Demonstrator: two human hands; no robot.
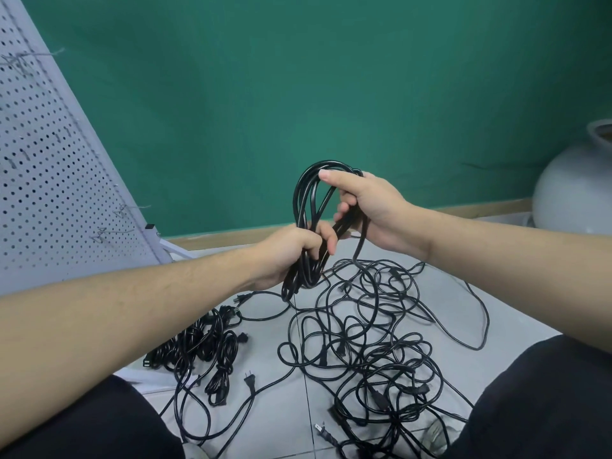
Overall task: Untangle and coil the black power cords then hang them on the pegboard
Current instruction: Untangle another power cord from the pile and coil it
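Here the left hand (291,256) grips the bottom of a coiled black cord (309,207), and the right hand (371,207) pinches its top loops. Below, tangled cords (371,339) cover the floor (275,402); finished bundles (202,342) lie near the leaning pegboard (49,160), and a grey vase (576,190) stands right.

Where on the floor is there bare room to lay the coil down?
Bare tile lies between the bundled cords on the left and the tangled pile; a smaller patch sits right of the pile, beyond its outer loop. The centre is crowded.
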